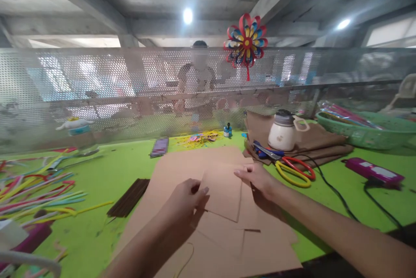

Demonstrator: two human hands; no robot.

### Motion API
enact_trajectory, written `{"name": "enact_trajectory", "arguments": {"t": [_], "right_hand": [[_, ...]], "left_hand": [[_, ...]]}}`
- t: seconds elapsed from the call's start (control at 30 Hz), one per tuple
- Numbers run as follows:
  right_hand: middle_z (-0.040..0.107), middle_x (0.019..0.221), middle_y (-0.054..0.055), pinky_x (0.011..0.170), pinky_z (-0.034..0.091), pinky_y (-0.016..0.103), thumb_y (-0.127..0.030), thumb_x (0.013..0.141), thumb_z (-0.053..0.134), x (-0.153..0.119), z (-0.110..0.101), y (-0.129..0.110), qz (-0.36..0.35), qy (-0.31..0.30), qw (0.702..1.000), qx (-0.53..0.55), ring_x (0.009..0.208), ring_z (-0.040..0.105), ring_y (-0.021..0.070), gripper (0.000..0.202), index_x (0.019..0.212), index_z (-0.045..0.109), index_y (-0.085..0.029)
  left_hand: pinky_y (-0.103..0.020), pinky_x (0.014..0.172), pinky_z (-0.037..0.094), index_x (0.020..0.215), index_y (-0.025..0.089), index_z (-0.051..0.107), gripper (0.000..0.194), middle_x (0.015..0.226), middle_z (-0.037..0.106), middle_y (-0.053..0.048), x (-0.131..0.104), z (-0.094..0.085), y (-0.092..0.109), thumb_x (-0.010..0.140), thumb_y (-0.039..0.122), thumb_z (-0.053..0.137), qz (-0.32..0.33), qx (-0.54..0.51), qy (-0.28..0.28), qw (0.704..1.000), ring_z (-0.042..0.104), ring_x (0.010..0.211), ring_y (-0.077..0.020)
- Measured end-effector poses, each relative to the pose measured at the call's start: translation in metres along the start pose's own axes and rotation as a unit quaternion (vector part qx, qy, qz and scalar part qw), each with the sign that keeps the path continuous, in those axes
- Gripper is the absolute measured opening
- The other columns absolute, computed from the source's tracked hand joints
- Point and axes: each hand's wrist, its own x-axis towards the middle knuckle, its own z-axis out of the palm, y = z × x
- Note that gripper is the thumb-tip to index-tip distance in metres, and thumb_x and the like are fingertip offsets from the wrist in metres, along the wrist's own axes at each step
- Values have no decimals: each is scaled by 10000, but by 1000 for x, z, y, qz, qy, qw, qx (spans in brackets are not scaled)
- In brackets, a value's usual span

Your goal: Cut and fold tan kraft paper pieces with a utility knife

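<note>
A tan rectangular card point(222, 191) is between my two hands, above larger tan cardboard sheets point(182, 163). My left hand point(188, 197) pinches the card's left edge between thumb and curled fingers. At the upper right edge, my right hand point(260, 178) grips it with the thumb on top and the fingers partly hidden. More cut tan pieces lie overlapping beneath the card. A thin yellowish strand point(189, 258) rests on the sheet near my left forearm.
Left are brown strips point(129, 197), colourful pipe-cleaner-like strips point(39, 195) and a clear bottle point(82, 137). Right are scissors point(294, 171), a white jug point(281, 135), brown cloth point(320, 141), a green basket point(370, 132) and a purple corded device point(373, 171). A perforated screen point(156, 91) stands behind.
</note>
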Motion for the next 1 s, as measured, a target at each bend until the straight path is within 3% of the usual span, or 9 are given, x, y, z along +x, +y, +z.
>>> {"name": "enact_trajectory", "arguments": {"t": [0.13, 0.23, 0.43, 0.5, 0.63, 0.8, 0.93, 1.0], "right_hand": [[343, 464, -62, 487, 218, 257, -422, 693, 573, -5, 4, -3, -25, 15, 996, -90, 490, 333, 103, 355, 492, 358, -224], [362, 457, -51, 504, 216, 263, -288, 710, 558, -16, -1, -5, -53, 18, 984, -167, 515, 369, 117, 307, 470, 383, -211], [447, 496, -33, 505, 243, 264, -223, 786, 513, -38, -11, -1, -64, 23, 960, -273, 522, 429, 128, 312, 498, 395, -209], [497, 517, -18, 511, 259, 265, -212, 802, 514, -41, -6, -2, -66, 27, 950, -304, 537, 462, 138, 312, 506, 413, -208], [637, 727, 57, 634, 358, 287, -218, 840, 529, -47, 8, -13, -95, 44, 926, -364, 716, 560, 197, 210, 632, 533, -190], [651, 934, 131, 812, 382, 372, -157, 916, 455, -66, 30, -13, -123, 61, 895, -424, 918, 555, 277, 181, 835, 617, -151], [637, 933, 113, 811, 382, 395, -129, 942, 408, -76, 42, 0, -153, 86, 852, -493, 894, 537, 278, 222, 863, 611, -170], [632, 923, 105, 791, 387, 385, -127, 935, 423, -77, 44, 3, -160, 97, 838, -512, 879, 536, 271, 202, 860, 603, -181]], "left_hand": [[-266, 563, 336, 515, 197, 569, 243, 537, 521, -4, 4, -17, 8, 649, 380, 656, -5, 74, -19, 997, 499, 587, -185], [-257, 535, 344, 549, 195, 581, 290, 532, 537, -2, 3, -25, 10, 708, 437, 591, -22, 70, -58, 996, 517, 548, -178], [-257, 517, 409, 636, 182, 576, 326, 605, 582, -15, 3, -18, 4, 743, 487, 533, -55, 17, -100, 993, 557, 531, -171], [-271, 546, 432, 657, 180, 609, 308, 635, 615, -29, 4, -15, 3, 729, 474, 555, -49, 20, -85, 995, 588, 585, -194], [-323, 720, 487, 827, 165, 713, 305, 865, 712, -95, 6, -13, 3, 677, 420, 638, -15, 50, 1, 999, 643, 851, -271], [-284, 579, 480, 955, 132, 685, 448, 817, 648, -65, 2, -15, 4, 667, 474, 714, -79, -120, -57, 988, 604, 705, -200], [-251, 600, 485, 966, 162, 630, 424, 776, 576, -8, -7, -10, 9, 620, 348, 787, -142, -281, -62, 947, 558, 675, -132], [-243, 637, 492, 978, 192, 598, 401, 741, 530, 32, -12, -5, 10, 634, 295, 776, -160, -342, -35, 925, 524, 613, -89]]}}
